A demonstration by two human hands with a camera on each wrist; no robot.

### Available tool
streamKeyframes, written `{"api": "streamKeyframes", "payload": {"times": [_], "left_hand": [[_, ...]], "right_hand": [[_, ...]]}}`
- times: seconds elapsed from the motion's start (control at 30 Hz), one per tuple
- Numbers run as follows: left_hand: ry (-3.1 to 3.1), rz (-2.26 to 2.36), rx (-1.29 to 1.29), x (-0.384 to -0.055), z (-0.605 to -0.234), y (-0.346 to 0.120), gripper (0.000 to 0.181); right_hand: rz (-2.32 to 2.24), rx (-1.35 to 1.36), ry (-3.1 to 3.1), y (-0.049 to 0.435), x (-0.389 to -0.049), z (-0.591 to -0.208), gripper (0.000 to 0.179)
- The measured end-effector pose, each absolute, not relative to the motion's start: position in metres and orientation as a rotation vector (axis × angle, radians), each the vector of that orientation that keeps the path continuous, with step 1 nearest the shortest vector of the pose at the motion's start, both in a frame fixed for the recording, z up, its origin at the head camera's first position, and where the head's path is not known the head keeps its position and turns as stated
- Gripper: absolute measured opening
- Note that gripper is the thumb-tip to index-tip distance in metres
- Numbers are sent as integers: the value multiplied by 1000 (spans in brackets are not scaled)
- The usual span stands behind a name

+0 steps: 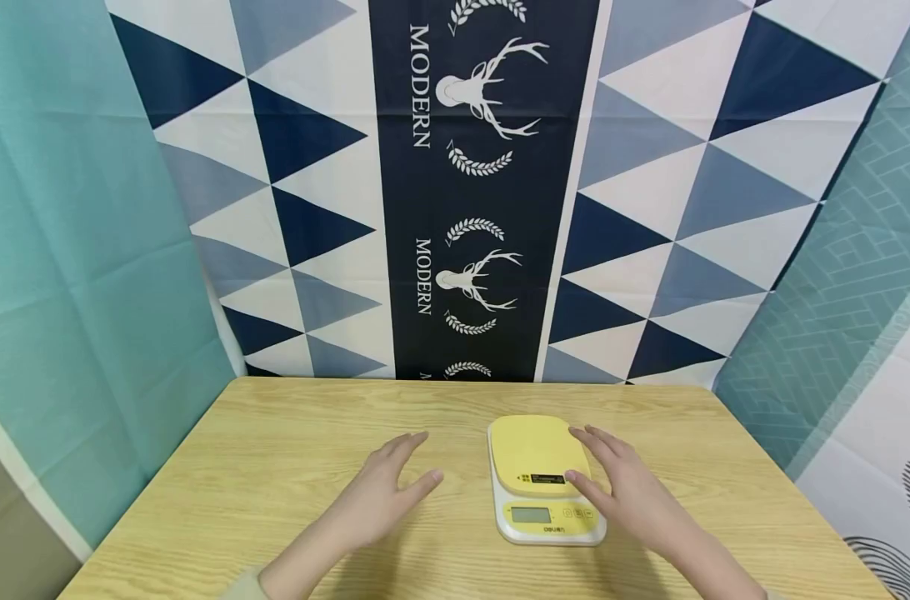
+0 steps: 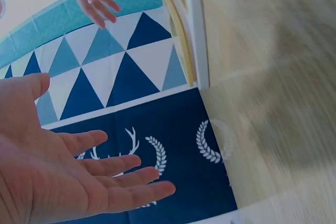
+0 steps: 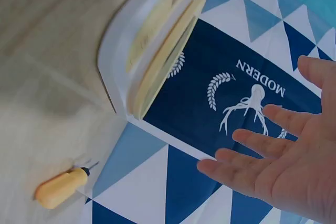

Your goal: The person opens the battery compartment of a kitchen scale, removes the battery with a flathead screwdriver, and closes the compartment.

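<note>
A yellow and white kitchen scale (image 1: 537, 450) lies on the wooden table, its display and buttons on the near side. My left hand (image 1: 376, 498) is held to the left of the scale, fingers spread and nothing in it. Over the scale's right edge, my right hand (image 1: 638, 493) overlaps the yellow weighing plate in the head view. Its palm (image 3: 294, 177) faces the scale, with relaxed fingers and nothing held. The left wrist view shows the left palm (image 2: 58, 171) bare too, and the scale's side (image 2: 191, 30) beyond it.
A small tool with a yellow handle (image 3: 62, 188), black collar and thin metal shaft lies on the table beyond the scale in the right wrist view; the head view does not show it. A patterned cloth (image 1: 492, 192) hangs at the table's back edge, with teal curtains (image 1: 87, 250) at the side.
</note>
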State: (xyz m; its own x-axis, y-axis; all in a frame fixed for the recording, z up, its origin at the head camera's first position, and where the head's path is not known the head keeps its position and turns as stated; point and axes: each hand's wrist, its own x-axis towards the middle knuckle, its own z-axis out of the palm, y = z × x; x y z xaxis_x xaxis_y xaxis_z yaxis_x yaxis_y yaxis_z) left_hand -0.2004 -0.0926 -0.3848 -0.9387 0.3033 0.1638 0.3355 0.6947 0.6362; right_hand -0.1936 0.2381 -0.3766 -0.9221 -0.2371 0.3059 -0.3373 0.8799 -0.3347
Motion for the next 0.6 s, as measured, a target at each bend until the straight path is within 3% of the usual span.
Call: {"api": "streamKeyframes", "payload": {"times": [0.23,0.6], "left_hand": [[-2804,-1460,-534,-227,-380,-78,67],[-2645,-2179,-258,-258,-386,-53,59]], "right_hand": [[701,465,-2804,249,-218,-368,55],[834,420,-2924,265,-248,-371,53]]}}
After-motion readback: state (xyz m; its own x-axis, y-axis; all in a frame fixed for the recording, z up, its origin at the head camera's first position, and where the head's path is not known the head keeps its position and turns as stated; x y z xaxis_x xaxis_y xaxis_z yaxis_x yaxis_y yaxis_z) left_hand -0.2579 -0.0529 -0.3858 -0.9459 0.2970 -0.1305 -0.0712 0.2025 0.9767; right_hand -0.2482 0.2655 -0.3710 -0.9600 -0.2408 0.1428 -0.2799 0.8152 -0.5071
